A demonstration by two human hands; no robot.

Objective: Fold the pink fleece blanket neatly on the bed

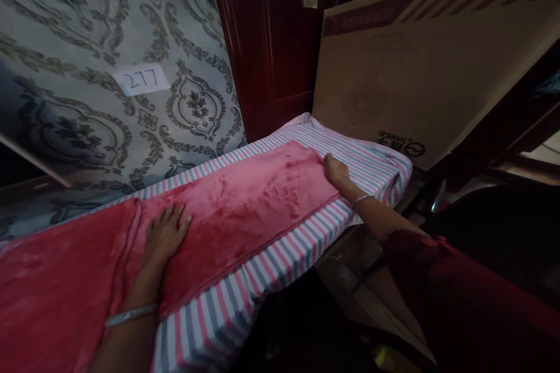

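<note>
A plush red-pink blanket lies lengthwise, folded into a long strip, on a striped cloth. At the left a second, darker red layer overlaps it, with a thick folded edge between the two. My left hand rests flat on the blanket near that fold, fingers spread. At the far right end my right hand is closed on the blanket's edge. The pile there shows lighter and darker brushed patches. A bracelet shows on each wrist.
Behind the covered surface stands a patterned wall with a paper label reading 277. A dark red door panel adjoins it. A large cardboard box leans at the back right. Dark objects lie below the surface's front edge.
</note>
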